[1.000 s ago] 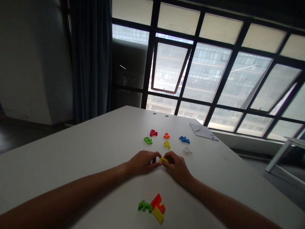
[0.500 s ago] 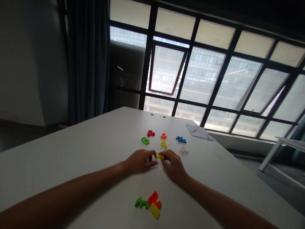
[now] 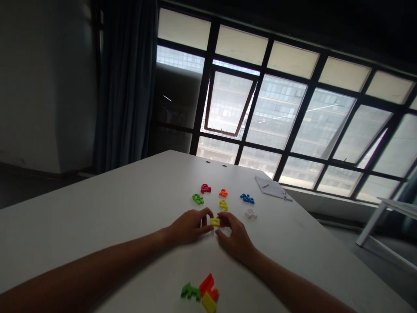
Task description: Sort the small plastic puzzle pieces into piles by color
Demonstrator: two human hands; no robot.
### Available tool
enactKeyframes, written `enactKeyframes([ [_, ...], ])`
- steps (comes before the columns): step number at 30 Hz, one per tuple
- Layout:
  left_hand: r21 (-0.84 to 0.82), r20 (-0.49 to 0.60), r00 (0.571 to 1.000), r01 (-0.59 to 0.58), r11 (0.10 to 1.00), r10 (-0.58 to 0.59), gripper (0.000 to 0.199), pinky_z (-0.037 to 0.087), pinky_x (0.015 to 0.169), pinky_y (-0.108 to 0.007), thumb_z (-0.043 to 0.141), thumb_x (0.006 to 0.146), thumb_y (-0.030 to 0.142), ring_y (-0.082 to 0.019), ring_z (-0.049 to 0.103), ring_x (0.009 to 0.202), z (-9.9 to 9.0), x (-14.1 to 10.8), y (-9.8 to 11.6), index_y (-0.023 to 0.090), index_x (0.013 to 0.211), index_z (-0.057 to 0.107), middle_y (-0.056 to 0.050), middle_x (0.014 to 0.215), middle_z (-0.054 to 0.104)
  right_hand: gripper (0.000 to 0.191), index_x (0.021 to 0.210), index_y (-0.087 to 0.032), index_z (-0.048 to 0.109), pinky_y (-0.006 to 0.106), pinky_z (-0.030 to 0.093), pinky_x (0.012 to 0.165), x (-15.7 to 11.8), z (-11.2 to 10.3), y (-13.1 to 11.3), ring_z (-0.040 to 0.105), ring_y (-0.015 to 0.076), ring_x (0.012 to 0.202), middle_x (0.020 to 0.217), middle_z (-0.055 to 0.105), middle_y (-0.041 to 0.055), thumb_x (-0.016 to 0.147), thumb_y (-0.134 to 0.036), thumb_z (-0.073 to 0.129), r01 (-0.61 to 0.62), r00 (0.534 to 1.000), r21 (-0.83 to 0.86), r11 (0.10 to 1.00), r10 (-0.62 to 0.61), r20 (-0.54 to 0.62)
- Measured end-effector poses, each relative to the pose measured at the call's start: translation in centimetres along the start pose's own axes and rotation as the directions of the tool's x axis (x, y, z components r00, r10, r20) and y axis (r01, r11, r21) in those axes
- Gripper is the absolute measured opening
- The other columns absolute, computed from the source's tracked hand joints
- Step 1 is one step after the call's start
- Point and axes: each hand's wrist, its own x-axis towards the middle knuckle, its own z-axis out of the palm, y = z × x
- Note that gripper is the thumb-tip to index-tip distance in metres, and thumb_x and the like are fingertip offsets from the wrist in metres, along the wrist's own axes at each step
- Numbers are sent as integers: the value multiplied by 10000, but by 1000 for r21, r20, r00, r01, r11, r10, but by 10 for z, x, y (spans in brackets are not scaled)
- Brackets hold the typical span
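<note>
Left hand (image 3: 189, 227) and right hand (image 3: 236, 239) pinch a yellow plastic puzzle piece (image 3: 215, 222) (one at each end)

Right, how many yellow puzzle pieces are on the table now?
3: the held yellow piece between the left hand and right hand, the far yellow piece beyond them, and the near yellow piece against a red piece. The hands may hide more.

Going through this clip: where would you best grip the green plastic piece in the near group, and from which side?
Probably from the left, pinching the outer edges of its body. The green plastic piece lies flat and low on the table, so its edges are what fingers can reach. Its right end sits close against the red piece, with the yellow piece just beyond, crowding that side.
</note>
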Motion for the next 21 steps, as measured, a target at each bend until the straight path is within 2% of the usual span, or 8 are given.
enactKeyframes([
  [7,9,-9,1000,-19,1000,19,308,398,632,-246,628,930,453,-155,628,681,2,0,-2,257,1165,595,18,842,720,377,1187,-215,595,358,561,807,0,-1,-1,679,211,928,1053,709,66,821,-135,640,9,1000,-24,1000,-10,-8],
  [11,-4,-13,1000,-20,1000,20,319,393,626,-247,618,935,440,-157,628,685,4,1,-4,256,1187,549,27,823,706,279,1093,-224,589,337,538,761,1,-5,0,667,198,861,997,700,39,831,-154,655,33,999,-98,995,-35,-13],
  [14,14,-20,1000,18,1000,-17,304,381,613,-248,610,930,421,-161,624,683,5,1,-5,243,1161,521,30,801,696,246,1067,-229,573,340,528,760,2,-14,9,660,196,835,975,690,29,844,-168,655,41,998,-188,981,-48,-30],
  [18,127,21,999,32,991,-35,221,348,597,-254,589,919,400,-162,608,672,5,2,-4,251,1076,544,34,790,691,281,1070,-224,539,354,518,768,4,-25,26,660,201,813,972,696,32,836,-148,675,-7,998,-289,957,-9,-55],
  [21,177,46,999,15,984,-23,199,337,600,-259,575,913,393,-162,607,678,4,1,-1,260,1060,562,38,801,698,254,1056,-218,567,367,503,790,7,-28,32,656,211,820,963,709,41,848,-127,680,-10,1000,-386,923,5,-14],
])
